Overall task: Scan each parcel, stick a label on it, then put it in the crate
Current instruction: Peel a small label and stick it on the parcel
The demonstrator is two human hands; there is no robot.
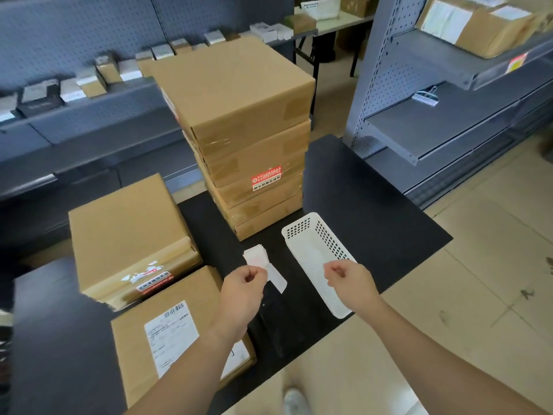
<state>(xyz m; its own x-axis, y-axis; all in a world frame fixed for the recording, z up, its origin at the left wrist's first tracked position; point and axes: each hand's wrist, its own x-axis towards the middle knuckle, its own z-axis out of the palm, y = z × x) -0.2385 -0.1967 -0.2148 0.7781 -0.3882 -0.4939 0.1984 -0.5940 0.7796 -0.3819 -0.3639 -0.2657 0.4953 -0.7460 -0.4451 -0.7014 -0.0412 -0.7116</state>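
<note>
My left hand [242, 286] pinches a white label strip [278, 280] just above the black table [359, 199]. A small pile of labels [253, 252] lies on the table beyond it. My right hand [347, 278] hovers over the near half of a white perforated basket [299, 227], fingers curled, with nothing visible in them. A parcel with a printed shipping label [170, 333] lies at the near left, partly under my left forearm. Behind it sits a short stack of parcels [128, 232]. A tall stack of several parcels [248, 139] stands at the back of the table.
Grey metal shelving [443, 127] stands to the right, with boxes [478, 25] on its top shelf. A low grey shelf [89, 115] with small boxes runs along the back left. A dark glossy object [270, 322] lies near the table's front edge. Tiled floor [493, 265] lies to the right.
</note>
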